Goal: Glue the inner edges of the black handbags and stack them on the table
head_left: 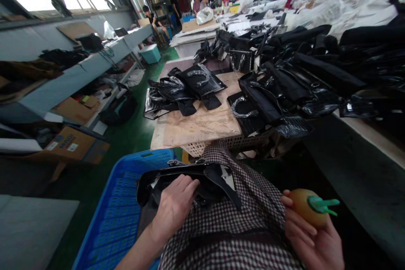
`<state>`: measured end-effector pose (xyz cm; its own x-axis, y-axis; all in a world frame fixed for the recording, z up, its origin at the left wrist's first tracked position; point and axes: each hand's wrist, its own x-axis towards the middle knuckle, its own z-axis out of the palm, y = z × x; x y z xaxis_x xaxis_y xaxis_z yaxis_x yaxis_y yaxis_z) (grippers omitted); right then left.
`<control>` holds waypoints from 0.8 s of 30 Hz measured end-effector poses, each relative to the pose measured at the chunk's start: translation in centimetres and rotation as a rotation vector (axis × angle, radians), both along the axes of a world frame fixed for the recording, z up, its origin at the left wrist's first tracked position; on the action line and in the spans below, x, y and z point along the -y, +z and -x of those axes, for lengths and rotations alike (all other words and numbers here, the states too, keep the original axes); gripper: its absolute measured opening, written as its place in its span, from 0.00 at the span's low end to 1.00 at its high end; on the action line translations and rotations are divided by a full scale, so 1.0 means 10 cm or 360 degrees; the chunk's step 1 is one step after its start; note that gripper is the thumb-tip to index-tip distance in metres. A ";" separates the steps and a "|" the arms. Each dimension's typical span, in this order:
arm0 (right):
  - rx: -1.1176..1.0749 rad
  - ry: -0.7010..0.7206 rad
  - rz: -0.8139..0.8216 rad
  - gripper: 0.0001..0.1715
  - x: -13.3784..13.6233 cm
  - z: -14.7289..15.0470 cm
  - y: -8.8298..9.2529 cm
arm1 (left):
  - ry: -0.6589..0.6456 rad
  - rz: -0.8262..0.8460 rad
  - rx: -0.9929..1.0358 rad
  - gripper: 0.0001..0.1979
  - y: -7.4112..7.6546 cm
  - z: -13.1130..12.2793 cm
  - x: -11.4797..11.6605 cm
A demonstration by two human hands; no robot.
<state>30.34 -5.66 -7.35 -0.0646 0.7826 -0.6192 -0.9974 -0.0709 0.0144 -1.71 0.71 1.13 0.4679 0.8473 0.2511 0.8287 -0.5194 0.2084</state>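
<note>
My left hand (175, 204) lies closed on a black glossy bag (190, 179) that rests on my checked lap (240, 215), with the fingers curled into its open top. At the lower right, my right hand (311, 236) grips a small yellow-brown squeeze bottle (305, 207) with a green nozzle, held off to the side of my lap and apart from the bag.
A blue plastic crate (114, 219) stands at my left. Ahead is a wooden work table (202, 124) with several black bags (186, 88), and larger heaps of black bags (303, 67) to the right. Shelves with cardboard boxes (68, 143) run along the left. People work far back.
</note>
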 end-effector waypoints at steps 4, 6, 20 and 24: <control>0.0224 0.0128 -0.0033 0.28 -0.11 0.00 0.10 | 0.0193 -0.0063 0.0099 0.11 0.33 0.10 -0.30; 0.0281 0.0167 -0.0091 0.28 -0.18 0.00 0.18 | 0.0514 0.0131 0.0395 0.11 0.54 0.09 -0.42; 0.0810 -0.0104 -0.0620 0.32 -0.51 0.36 0.62 | 0.1364 0.1199 0.2626 0.08 0.78 -0.29 -0.24; 0.0808 -0.0202 -0.0579 0.32 -0.55 0.44 0.60 | 0.1545 0.1116 0.2698 0.09 0.81 -0.39 -0.03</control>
